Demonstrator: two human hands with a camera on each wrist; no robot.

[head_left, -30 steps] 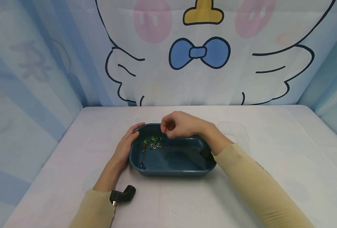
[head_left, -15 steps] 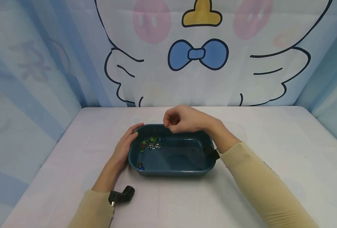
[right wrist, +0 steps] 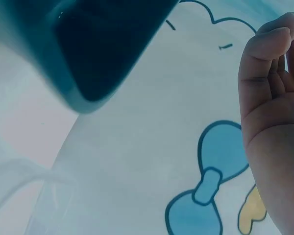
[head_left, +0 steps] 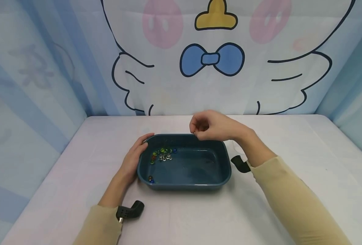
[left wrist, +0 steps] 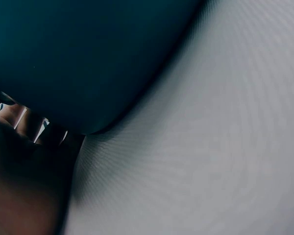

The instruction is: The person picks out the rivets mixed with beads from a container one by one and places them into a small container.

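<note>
A dark blue-green tray [head_left: 196,170] stands on the table. Several small coloured beads [head_left: 163,150] and a cluster of little silvery rings [head_left: 164,157] lie at its back left; a few more beads [head_left: 151,179] are in the front left corner. My left hand [head_left: 132,158] holds the tray at its left end, thumb at the rim, fingers round the back corner. Above the back rim, my right hand [head_left: 216,125] pinches a tiny shiny piece [head_left: 194,133] between thumb and forefinger; most of it is hidden by the fingertips.
Right of the tray, a clear plastic container [right wrist: 39,181] shows faintly in the right wrist view. A white cloth [head_left: 107,122] covers the table. Behind it hangs a curtain [head_left: 213,92] with a printed cartoon figure. Black camera mounts [head_left: 240,164] stick out from both wrists.
My right hand has risen out of the tray with the tiny shiny piece and moved right along the back rim. The left hand keeps its place on the tray.
</note>
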